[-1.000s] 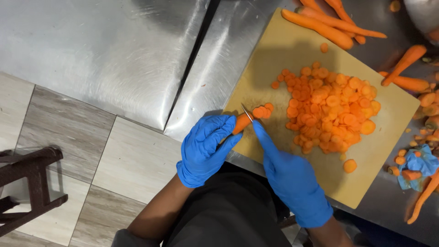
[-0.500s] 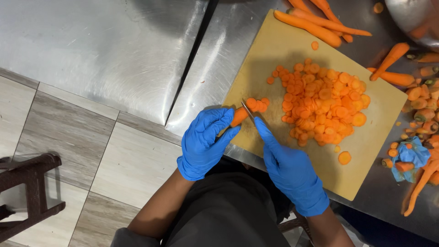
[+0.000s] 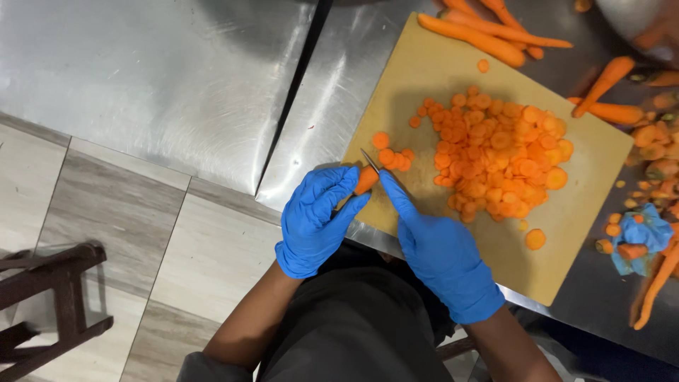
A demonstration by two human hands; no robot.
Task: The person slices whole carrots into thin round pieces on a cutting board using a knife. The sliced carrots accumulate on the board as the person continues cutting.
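From the head camera, looking straight down, the left hand in its blue glove had its fingers curled tight round a short carrot stub at the near-left edge of the tan cutting board. The right hand, gloved the same, was closed on a small knife, forefinger stretched along the spine, the thin blade standing just past the stub's cut end. With so little carrot left, I reckoned the cut wanted the left fingertips tucked back and short, gentle strokes, the blade kept upright. The stub sat between thumb and fingers, touching both, only its orange tip showing. Fresh slices lay just beyond the blade, the big heap of rounds farther right, whole carrots at the board's far edge, all on the steel worktop.
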